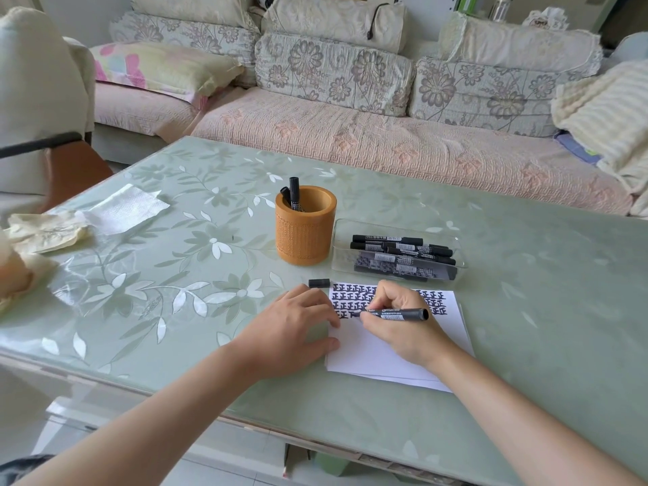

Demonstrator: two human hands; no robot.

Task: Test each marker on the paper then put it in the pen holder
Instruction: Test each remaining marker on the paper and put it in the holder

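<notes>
My right hand grips an uncapped black marker, its tip on the white paper beside rows of black written characters. My left hand lies flat with its fingers pressing the paper's left edge. The marker's black cap lies on the table just past the paper's top left corner. An orange pen holder stands behind, with two black markers upright in it. To its right a clear tray holds several capped black markers.
The green floral table carries a white tissue and crumpled cloth at the left. A sofa with cushions runs behind the table. A chair stands at the far left.
</notes>
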